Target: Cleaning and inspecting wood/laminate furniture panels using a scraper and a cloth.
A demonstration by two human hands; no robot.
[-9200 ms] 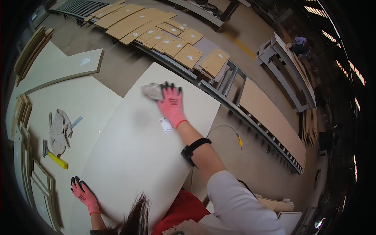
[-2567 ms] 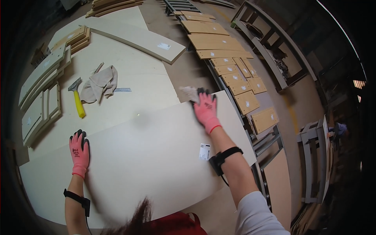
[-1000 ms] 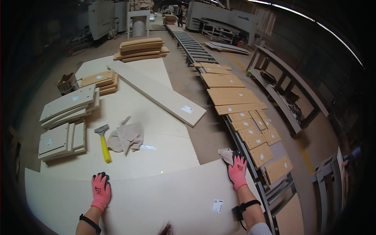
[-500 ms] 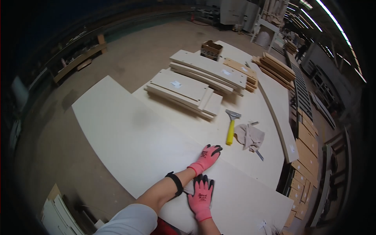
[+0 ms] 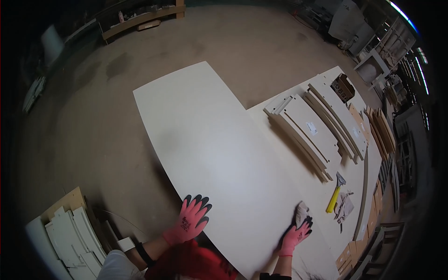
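Note:
A long white panel [image 5: 219, 154] lies flat before me. My left hand [image 5: 189, 224], in a pink glove with black fingertips, is at the panel's left edge, fingers spread and nothing in it. Toward the panel's right side my right hand [image 5: 295, 237], gloved the same way, has its fingers on a bunched pale cloth [image 5: 302, 212] and presses it to the surface. Right of that hand lie a scraper [image 5: 334, 198] with a yellow handle and a second crumpled cloth [image 5: 344, 206].
Stacked white boards [image 5: 303, 128] with holes lie beyond the scraper. A small open carton [image 5: 343, 87] sits at the far end, with brown boards [image 5: 380, 130] to its right. More white panels [image 5: 74, 238] stand at lower left, beside the concrete floor [image 5: 107, 116].
My left hand has left the middle of the panel for its left edge. My right hand has moved right with the cloth. The view has turned left.

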